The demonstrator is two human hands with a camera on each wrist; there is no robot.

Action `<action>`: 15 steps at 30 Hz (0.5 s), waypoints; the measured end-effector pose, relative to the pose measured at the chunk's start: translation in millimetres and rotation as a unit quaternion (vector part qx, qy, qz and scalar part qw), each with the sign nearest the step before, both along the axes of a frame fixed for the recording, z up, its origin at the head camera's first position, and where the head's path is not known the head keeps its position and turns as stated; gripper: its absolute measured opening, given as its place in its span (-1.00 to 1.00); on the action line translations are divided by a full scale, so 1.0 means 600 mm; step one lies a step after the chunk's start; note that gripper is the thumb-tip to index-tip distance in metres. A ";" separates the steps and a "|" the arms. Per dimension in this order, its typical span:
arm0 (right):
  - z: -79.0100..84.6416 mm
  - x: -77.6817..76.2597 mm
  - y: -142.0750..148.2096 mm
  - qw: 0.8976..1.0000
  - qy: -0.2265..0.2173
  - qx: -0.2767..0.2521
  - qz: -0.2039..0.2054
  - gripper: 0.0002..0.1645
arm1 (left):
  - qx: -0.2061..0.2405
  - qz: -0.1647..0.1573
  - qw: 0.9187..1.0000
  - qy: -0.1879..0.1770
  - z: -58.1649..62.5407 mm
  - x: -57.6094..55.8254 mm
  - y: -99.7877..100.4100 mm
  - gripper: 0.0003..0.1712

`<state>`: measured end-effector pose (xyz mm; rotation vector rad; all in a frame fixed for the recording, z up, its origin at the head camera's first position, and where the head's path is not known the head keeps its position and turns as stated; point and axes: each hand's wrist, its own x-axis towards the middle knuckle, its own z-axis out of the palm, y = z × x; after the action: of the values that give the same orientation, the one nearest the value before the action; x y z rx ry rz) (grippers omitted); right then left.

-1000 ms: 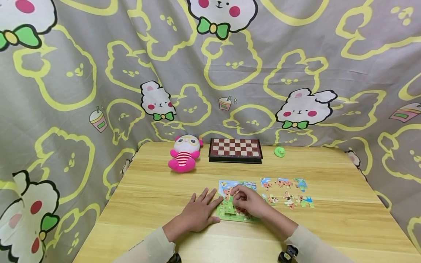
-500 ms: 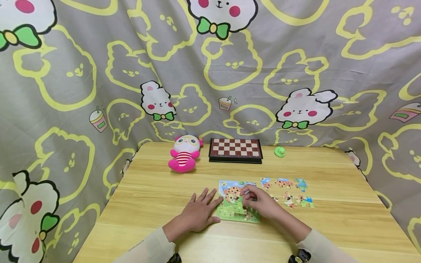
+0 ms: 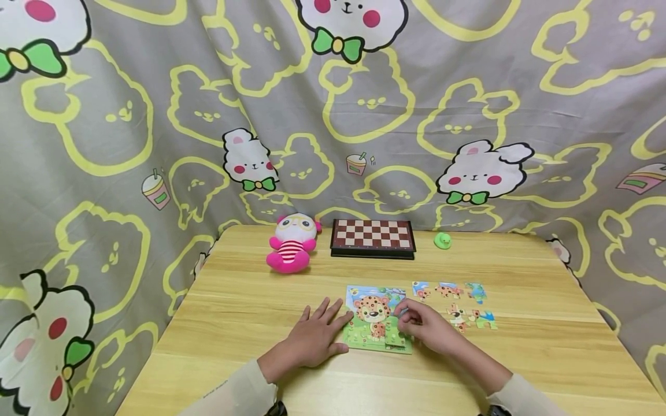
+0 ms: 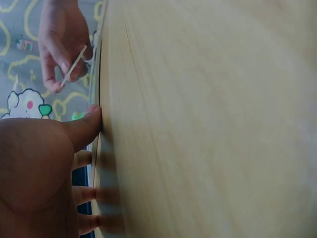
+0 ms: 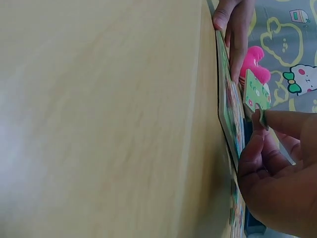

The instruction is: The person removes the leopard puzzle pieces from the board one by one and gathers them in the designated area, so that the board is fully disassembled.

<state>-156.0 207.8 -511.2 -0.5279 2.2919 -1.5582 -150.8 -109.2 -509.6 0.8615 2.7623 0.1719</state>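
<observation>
A leopard puzzle board point(image 3: 359, 342) lies flat near the middle of the table. My left hand point(image 3: 312, 338) rests palm down beside it, fingers spread, with the fingertips at the board's left edge. Thumb and fingers of my right hand point(image 3: 432, 328) pinch a green flowered puzzle piece point(image 3: 393, 335). In the right wrist view the piece point(image 5: 254, 91) is raised above the board and tilted. Edge-on, that same piece point(image 4: 74, 65) appears in the left wrist view. It covers part of the board's lower right. Several loose puzzle pieces point(image 3: 458, 315) lie right of the board, some behind my right hand.
At the back stand a pink panda plush point(image 3: 289, 245), a folded chessboard box point(image 3: 372, 237) and a small green duck point(image 3: 442, 240). A patterned curtain point(image 3: 312, 110) hangs around the wooden table point(image 3: 234, 306).
My right hand has moved right with the puzzle piece, from over the board's middle to its right side. The printed leopard is now uncovered. My left hand stays put.
</observation>
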 end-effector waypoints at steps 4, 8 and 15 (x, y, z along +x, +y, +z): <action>0.000 0.006 0.016 1.000 0.004 0.000 -0.002 -0.75 | 0.004 -0.004 1.000 0.002 0.000 0.000 0.000 -0.15; -0.001 0.012 0.035 1.000 0.002 0.001 -0.004 -0.75 | 0.002 -0.004 1.000 0.006 -0.003 -0.001 0.000 -0.15; -0.003 0.019 0.070 1.000 -0.010 0.017 -0.012 -0.76 | -0.003 0.000 1.000 0.006 -0.006 -0.001 0.000 -0.15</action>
<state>-144.7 249.6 -513.1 -0.4760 2.3140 -1.5264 -151.4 -109.5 -513.4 0.8629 2.7732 0.1601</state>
